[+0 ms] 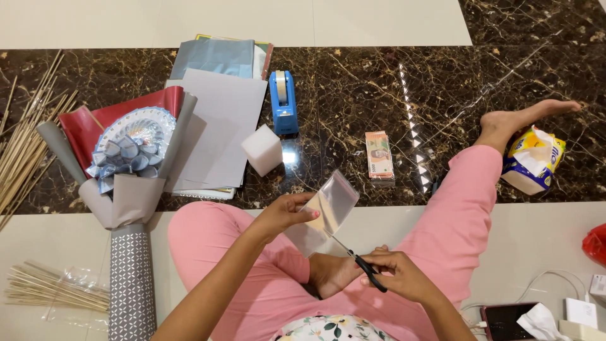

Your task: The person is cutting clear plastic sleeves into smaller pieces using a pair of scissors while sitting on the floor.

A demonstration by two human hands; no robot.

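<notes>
Head view: at the far left, a bundle of thin bamboo sticks (25,142) is seen lying on the dark marble floor (480,82), with a second bundle of sticks (53,287) lower down on the pale tiles. Beside them a bouquet (129,151) of folded banknotes, wrapped in grey and red paper, is laid flat, its patterned handle toward the person. Sheets of grey paper (221,120) are spread next to it, with a white foam cube (262,149) at their edge and a blue tape dispenser (284,101) just behind. A clear plastic sleeve (325,211) is held up over the pink-trousered lap, pinched at its left edge by the fingers of the left hand (287,211). Black-handled scissors (363,265) are gripped by the right hand (401,275), fingers closed through the handles, blades touching the sleeve's lower edge. Farther right, a stack of banknotes (379,158) is set on the floor, and a tissue pack (533,161) lies near the bare foot.
</notes>
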